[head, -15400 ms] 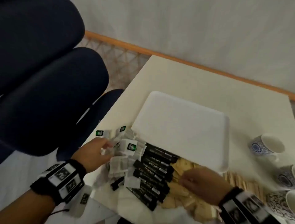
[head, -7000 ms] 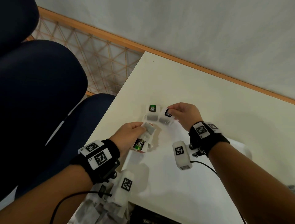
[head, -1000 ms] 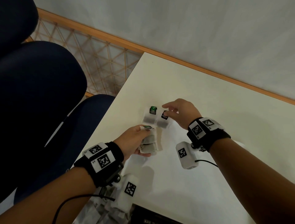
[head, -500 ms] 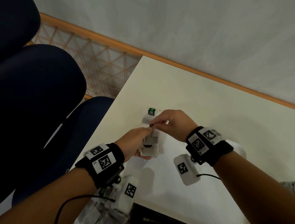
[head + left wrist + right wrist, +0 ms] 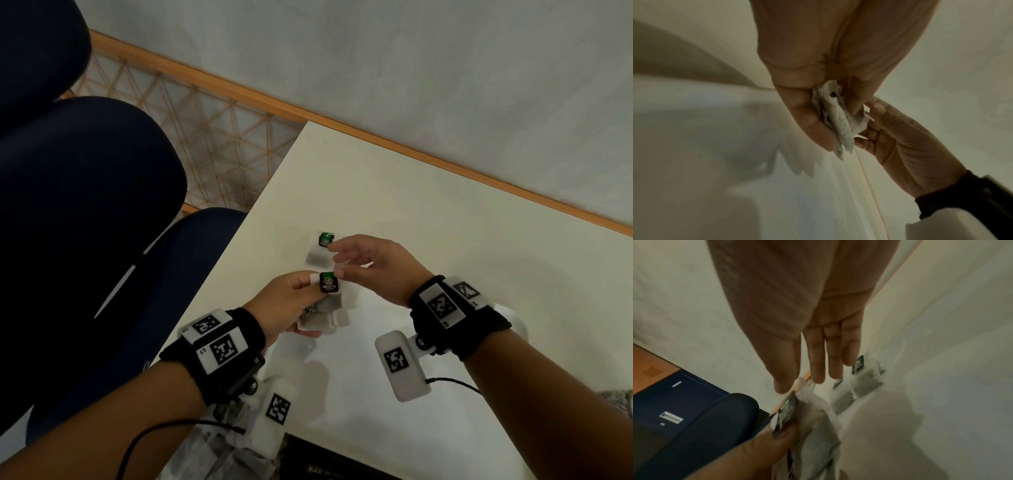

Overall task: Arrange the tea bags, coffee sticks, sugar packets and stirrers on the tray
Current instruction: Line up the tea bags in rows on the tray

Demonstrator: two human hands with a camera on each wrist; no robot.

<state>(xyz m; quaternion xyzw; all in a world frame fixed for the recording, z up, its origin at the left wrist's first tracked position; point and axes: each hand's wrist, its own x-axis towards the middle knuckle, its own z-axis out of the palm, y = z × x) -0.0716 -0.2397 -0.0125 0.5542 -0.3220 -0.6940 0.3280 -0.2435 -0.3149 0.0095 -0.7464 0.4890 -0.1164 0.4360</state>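
1. Head view, starting left of the tray (image 5: pixel 359 394): a dark blue chair (image 5: pixel 85 205) stands off the tray's left side, clear of the work.

2. Over the tray's left part, the left hand (image 5: pixel 291 305) has its fingers curled round a bunch of tea bags (image 5: pixel 325 315), thumb pressed on the top one's green tag (image 5: pixel 328 282). Holding the bunch as a fanned stack looks meant to keep a supply close, so single bags can be peeled off without going to the pile.

3. At the tray's near edge lie more loose tea bags (image 5: pixel 219 452) and, right of them, black coffee sticks (image 5: pixel 325 467), not yet arranged. Sugar packets and stirrers are out of view.

4. Toward the tray's far left corner, one placed tea bag (image 5: pixel 318 255) lies flat, tag pointing away; the right wrist view shows a second bag (image 5: pixel 842 395) just beside it. They probably begin a neat row.

5. Right of the held bunch, the right hand (image 5: pixel 373 267) has its fingers spread and fairly straight, thumb tip touching the top bag's tag, gripping nothing. Likely it is about to draw that bag off for the row.
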